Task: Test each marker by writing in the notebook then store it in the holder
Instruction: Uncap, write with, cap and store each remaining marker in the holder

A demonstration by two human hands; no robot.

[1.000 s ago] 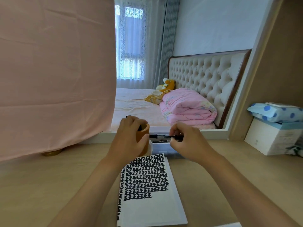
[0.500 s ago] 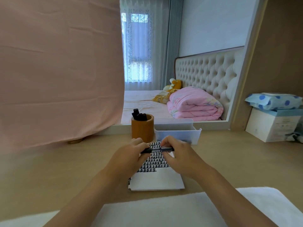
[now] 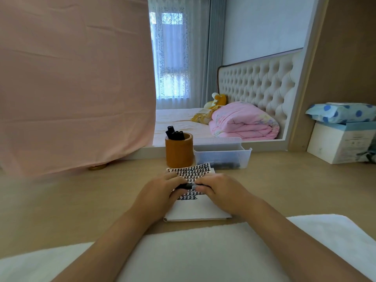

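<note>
Both hands over the notebook (image 3: pixel 196 208), holding one black marker (image 3: pixel 190 187) level, lying left-right. My left hand (image 3: pixel 157 197) is closed around its left end, my right hand (image 3: pixel 221 192) closed around its right end, fingers (image 3: pixel 203 188) curled over the barrel. Only the short middle stretch with a pale label shows between the hands; I can't tell whether the cap is on or off.

Notebook lies flat on the desk (image 3: pixel 61 200), at 12 o'clock from my body, open to a white page. Upper half of the page is filled with rows of black marks; lower half is blank. The marker hangs above the lowest rows; I can't tell if it touches the paper.

Holder (image 3: pixel 179 151), a brown cylinder, stands upright at 12 o'clock beyond the notebook, just past its far edge. Several black markers (image 3: pixel 175 134) stick out of it, leaning left.

Clear bin (image 3: pixel 222 154) sits just beside the holder at its 3 o'clock, dark markers visible through its front wall.

White box (image 3: pixel 341 143) at 2 o'clock, well apart, with a blue dotted pack (image 3: pixel 341 112) on top. Pink cloth (image 3: pixel 75 84) hangs at 10 o'clock.
</note>
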